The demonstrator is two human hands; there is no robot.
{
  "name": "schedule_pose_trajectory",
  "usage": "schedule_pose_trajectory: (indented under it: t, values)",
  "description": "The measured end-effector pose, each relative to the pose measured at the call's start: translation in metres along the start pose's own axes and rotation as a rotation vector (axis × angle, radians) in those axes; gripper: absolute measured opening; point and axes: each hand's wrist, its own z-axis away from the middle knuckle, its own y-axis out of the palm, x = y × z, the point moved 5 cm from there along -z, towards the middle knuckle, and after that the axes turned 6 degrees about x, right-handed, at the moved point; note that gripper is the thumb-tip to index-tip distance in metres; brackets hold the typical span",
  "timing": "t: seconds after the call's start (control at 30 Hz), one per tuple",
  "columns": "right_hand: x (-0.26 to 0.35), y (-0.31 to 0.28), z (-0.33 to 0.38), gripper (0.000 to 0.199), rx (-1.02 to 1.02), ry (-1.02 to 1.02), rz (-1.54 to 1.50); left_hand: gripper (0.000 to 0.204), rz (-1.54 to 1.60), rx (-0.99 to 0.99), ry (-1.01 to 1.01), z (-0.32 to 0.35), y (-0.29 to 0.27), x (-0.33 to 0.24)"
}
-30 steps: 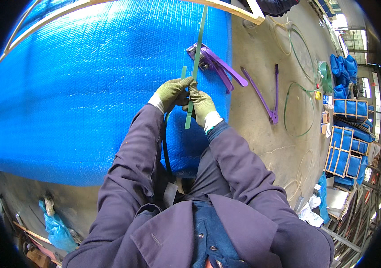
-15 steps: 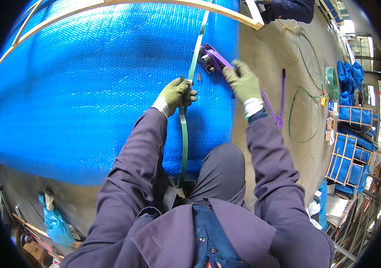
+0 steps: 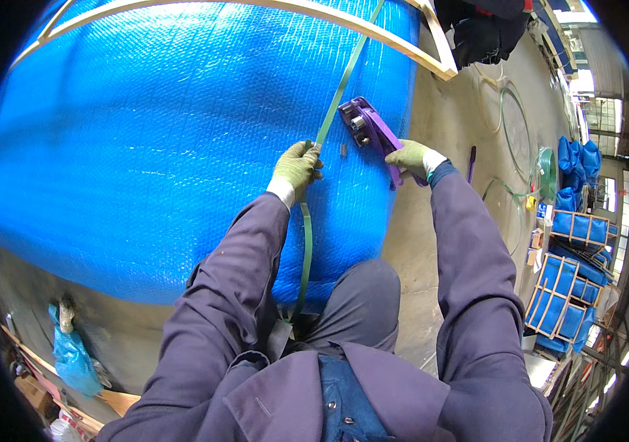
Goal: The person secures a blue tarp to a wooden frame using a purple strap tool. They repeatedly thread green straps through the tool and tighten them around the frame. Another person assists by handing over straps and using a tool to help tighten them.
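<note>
Pinching the green strap in my left hand, its length runs up-right; my right hand grips the purple tensioner just right of it.

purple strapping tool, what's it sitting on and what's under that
The purple strapping tool, gripped by the right hand, lies on blue bubble wrap beside the green strap. The wrap hides whatever it covers.

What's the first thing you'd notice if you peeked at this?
A huge blue bubble-wrapped bundle fills the left and middle. A green strap runs over its right side, pinched by the left hand in a green glove. Beside it, the right hand grips a purple tool lying on the bundle's right edge.
</note>
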Motion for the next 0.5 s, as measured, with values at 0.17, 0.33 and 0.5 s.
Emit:
schedule_pose_trajectory:
  t: [0.17, 0.33, 0.5]
  values:
    - [0.002, 0.04, 0.053, 0.052, 0.022, -0.024, -0.126, 0.027, -0.004, -0.05, 0.002, 0.001, -0.002, -0.001]
    - [0.004, 0.108, 0.09, 0.061, 0.057, 0.045, -0.417, 0.025, -0.05, -0.031, 0.049, 0.002, -0.001, -0.003]
    - [0.014, 0.144, 0.084, 0.044, -0.037, 0.097, -0.373, 0.028, -0.147, -0.043, 0.142, 0.003, -0.006, -0.005]
